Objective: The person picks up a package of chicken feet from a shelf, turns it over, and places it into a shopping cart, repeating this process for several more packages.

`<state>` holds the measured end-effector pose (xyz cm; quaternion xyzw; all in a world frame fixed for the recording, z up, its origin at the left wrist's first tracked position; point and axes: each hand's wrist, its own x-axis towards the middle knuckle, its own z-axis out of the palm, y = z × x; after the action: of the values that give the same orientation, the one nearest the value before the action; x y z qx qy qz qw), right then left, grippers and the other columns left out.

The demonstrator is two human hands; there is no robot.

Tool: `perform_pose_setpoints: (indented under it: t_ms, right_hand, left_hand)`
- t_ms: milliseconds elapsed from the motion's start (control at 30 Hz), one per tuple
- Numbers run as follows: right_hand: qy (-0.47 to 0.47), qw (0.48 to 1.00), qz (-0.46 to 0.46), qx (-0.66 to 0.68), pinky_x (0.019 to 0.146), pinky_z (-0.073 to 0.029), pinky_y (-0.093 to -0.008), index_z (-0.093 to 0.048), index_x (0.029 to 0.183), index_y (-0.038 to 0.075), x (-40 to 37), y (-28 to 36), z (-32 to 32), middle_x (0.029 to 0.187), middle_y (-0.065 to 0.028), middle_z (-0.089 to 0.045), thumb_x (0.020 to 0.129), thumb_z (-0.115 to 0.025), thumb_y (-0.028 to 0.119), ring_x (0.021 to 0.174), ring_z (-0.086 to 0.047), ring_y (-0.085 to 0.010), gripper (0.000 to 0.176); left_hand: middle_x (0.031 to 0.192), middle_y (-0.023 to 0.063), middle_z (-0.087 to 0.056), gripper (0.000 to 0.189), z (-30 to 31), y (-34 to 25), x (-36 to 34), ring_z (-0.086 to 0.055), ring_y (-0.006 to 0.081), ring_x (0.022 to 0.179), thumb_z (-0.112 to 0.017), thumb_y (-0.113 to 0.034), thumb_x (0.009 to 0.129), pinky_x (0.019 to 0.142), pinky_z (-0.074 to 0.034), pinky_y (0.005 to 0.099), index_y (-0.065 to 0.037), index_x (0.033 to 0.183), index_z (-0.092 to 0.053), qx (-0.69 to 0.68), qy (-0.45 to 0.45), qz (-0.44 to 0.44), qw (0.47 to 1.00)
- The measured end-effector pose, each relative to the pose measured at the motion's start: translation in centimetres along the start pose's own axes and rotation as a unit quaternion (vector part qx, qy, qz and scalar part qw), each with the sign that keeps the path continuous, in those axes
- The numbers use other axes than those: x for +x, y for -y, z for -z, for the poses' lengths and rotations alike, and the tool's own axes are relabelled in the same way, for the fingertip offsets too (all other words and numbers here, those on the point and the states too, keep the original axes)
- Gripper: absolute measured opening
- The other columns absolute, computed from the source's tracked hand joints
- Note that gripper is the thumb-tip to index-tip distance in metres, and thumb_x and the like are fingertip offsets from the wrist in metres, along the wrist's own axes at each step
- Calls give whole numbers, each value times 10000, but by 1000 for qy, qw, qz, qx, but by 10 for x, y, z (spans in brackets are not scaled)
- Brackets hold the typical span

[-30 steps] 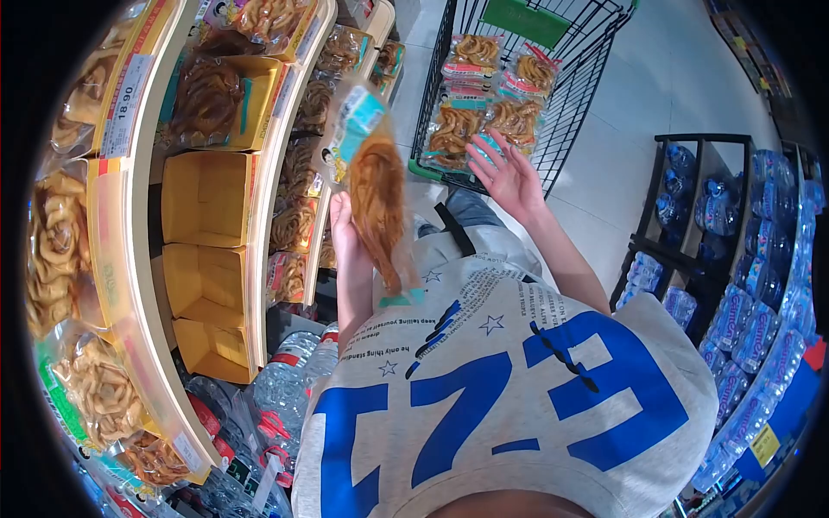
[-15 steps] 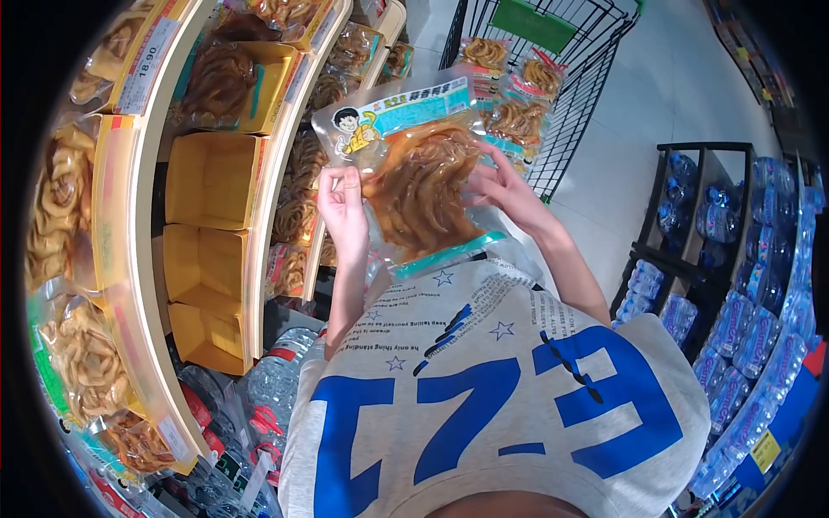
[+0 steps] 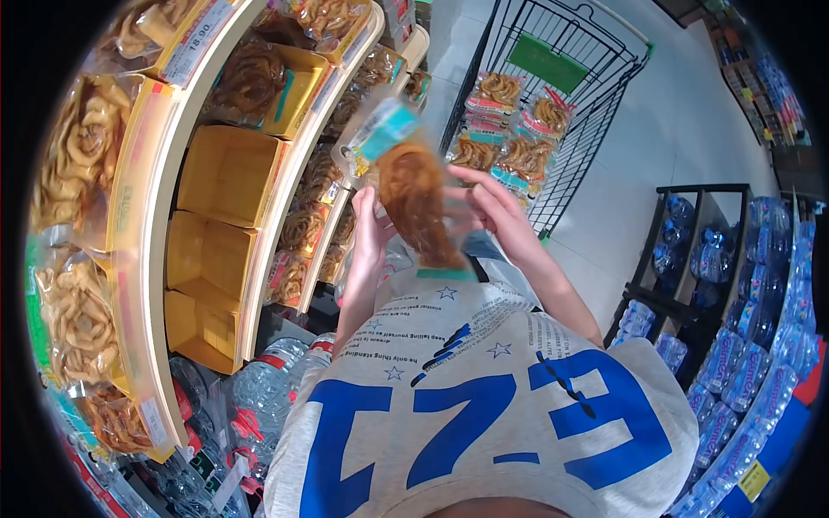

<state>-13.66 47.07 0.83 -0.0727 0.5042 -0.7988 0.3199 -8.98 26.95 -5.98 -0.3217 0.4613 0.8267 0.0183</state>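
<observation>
A clear sealed pack of brown, glossy food [image 3: 413, 203] with a blue-and-white label strip is tilted in front of my chest, blurred by motion. My left hand [image 3: 370, 235] pinches its left edge, thumb up. My right hand [image 3: 503, 211] is at the pack's right side with fingers stretched out and apart; some fingertips are smeared, and whether they touch the pack is hard to see. Beyond the hands stands a black wire shopping cart [image 3: 596, 129] with a green panel. It holds several similar packs [image 3: 525, 158].
Tiered shelves [image 3: 194, 112] on the left carry similar packs and yellow display boxes [image 3: 229, 173]. Large water bottles [image 3: 268, 380] stand low beside them. A dark rack [image 3: 691, 259] and stacked packs of bottled water [image 3: 734, 363] line the right, across the tiled floor [image 3: 587, 216].
The pack has turned from facing me broadly to a narrower, slanted angle. My right hand's fingers have spread away from its edge. The cart and shelves appear slightly shifted in view.
</observation>
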Motion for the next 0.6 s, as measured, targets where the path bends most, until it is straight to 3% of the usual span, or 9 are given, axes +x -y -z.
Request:
perform_pose_setpoints:
  t_ms: [100, 133, 200, 267, 467, 600]
  right_hand:
    - [145, 976, -8, 165, 776, -499, -337, -354, 1340, 68, 0, 3, -9, 1220, -206, -521, 977, -313, 371, 887, -624, -263, 474]
    - [190, 958, -15, 213, 806, -486, -351, -349, 1343, 65, 0, 2, -9, 1258, -220, -495, 980, -280, 389, 911, -616, -282, 491]
    - [188, 969, 7, 161, 825, -468, -361, -351, 1340, 60, 2, 1, -12, 1230, -213, -513, 980, -294, 379, 929, -607, -287, 484]
    - [187, 971, 16, 146, 837, -458, -360, -353, 1335, 52, 6, 2, -13, 1209, -208, -522, 980, -303, 370, 944, -599, -286, 480]
    - [146, 978, -39, 143, 846, -451, -329, -348, 1320, -1, 8, -11, 4, 1199, -202, -504, 974, -342, 336, 981, -573, -262, 483]
    - [148, 980, -55, 124, 861, -445, -319, -314, 1345, -20, 12, -15, 3, 1250, -199, -475, 968, -372, 308, 1025, -554, -249, 503]
  left_hand:
    - [1145, 167, -492, 624, 14, 7, -11, -561, 247, 882, -481, -496, 882, 697, -504, 375, -84, 1313, -297, -26, 180, -81, 980]
    - [1089, 163, -493, 664, 9, -2, -21, -545, 229, 849, -492, -496, 869, 666, -495, 330, -32, 1308, -313, -105, 218, -54, 969]
    - [999, 149, -490, 716, -8, -28, -42, -513, 197, 796, -501, -494, 854, 620, -474, 270, 45, 1297, -336, -271, 281, 46, 919]
    - [895, 109, -454, 741, -2, -26, -32, -453, 166, 749, -462, -500, 860, 590, -432, 240, 91, 1288, -331, -302, 322, 106, 891]
    - [918, 123, -461, 693, 25, 2, -2, -463, 197, 774, -467, -454, 869, 665, -440, 263, 76, 1295, -333, -353, 362, 130, 853]
    - [989, 170, -476, 678, 33, -1, 3, -508, 282, 883, -505, -430, 870, 758, -477, 358, 56, 1308, -326, -351, 322, 121, 871]
